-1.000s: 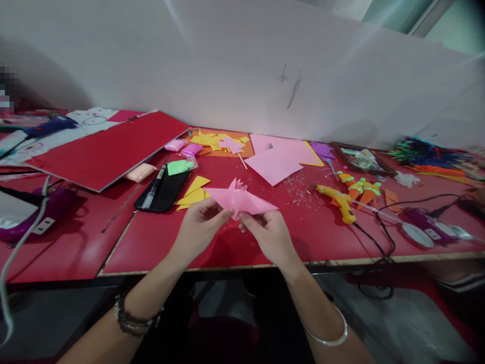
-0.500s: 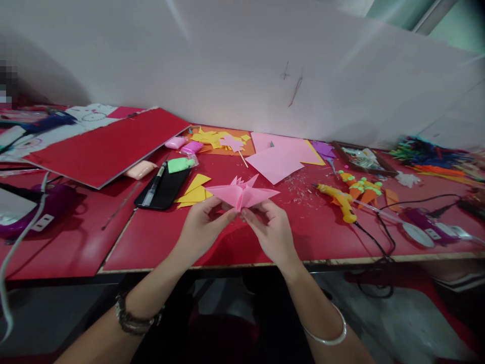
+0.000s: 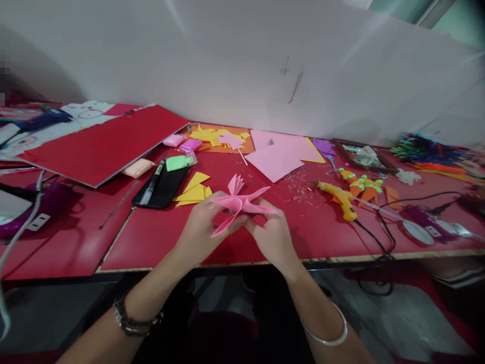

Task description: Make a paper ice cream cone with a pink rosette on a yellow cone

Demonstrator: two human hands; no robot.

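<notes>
Between my two hands is a pink folded-paper piece (image 3: pixel 239 203) with several pointed flaps spread outward and a small fan-like pleat at its far side. My left hand (image 3: pixel 200 222) grips it from the left, fingers curled beneath and partly hidden by the paper. From the right, my right hand (image 3: pixel 271 230) pinches its lower part, with thumb near the middle. Both hands are held above the red table (image 3: pixel 242 247). Just beyond my left hand lie yellow paper pieces (image 3: pixel 194 192).
A black phone (image 3: pixel 166 189) with a pen on it lies left, beside packets of clay (image 3: pixel 180 162). Pink sheets (image 3: pixel 276 161) lie behind my hands. At right are a yellow glue gun (image 3: pixel 339 197) with a trailing cord and orange paper carrots (image 3: pixel 361 186). A red board (image 3: pixel 102 146) leans at left.
The pink folded paper has been tilted and turned in my hands, so its flaps now show from above, one pointing down-left. Both hands keep hold of it in nearly the same place.
</notes>
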